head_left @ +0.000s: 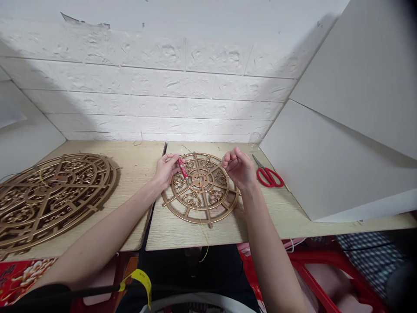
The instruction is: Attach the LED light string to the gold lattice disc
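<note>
While the left hand (166, 168) grips a red tube (182, 168) and the right hand (239, 167) pinches thin yellow wire (204, 228) over the gold disc (200, 190) at twelve o'clock, threading looks midway and calls for steady tension.

The left forearm (107, 234) and right forearm (263, 243), both bare, reach forward and converge, the left hand (167, 168) curled into a tight thumb-and-forefinger pinch, the right hand (239, 167) raised opposite it, palm inward, fingers likewise bent and pinched together.
</note>
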### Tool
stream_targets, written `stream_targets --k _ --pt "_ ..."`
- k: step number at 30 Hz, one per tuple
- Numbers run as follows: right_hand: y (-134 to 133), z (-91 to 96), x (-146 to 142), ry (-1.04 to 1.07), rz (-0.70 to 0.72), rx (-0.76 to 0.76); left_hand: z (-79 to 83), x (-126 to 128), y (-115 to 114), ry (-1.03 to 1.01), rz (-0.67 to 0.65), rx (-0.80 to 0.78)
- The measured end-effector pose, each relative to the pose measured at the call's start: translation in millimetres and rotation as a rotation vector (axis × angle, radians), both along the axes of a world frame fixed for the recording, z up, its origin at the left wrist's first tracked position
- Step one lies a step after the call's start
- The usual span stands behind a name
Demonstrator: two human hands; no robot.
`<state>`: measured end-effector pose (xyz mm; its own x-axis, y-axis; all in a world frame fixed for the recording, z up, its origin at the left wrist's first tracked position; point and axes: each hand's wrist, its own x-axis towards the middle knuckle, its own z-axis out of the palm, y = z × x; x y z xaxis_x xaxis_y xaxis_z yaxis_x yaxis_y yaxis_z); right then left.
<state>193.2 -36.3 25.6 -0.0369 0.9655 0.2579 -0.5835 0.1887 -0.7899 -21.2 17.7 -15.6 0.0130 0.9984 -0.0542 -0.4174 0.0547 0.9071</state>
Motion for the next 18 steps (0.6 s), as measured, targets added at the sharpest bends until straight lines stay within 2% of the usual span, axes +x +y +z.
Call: stream_targets --k 18 --pt "2.1 -2.9 -1.0 0.058 -0.006 0.026 0.4 0.4 -0.8 -0.005 0.003 0.004"
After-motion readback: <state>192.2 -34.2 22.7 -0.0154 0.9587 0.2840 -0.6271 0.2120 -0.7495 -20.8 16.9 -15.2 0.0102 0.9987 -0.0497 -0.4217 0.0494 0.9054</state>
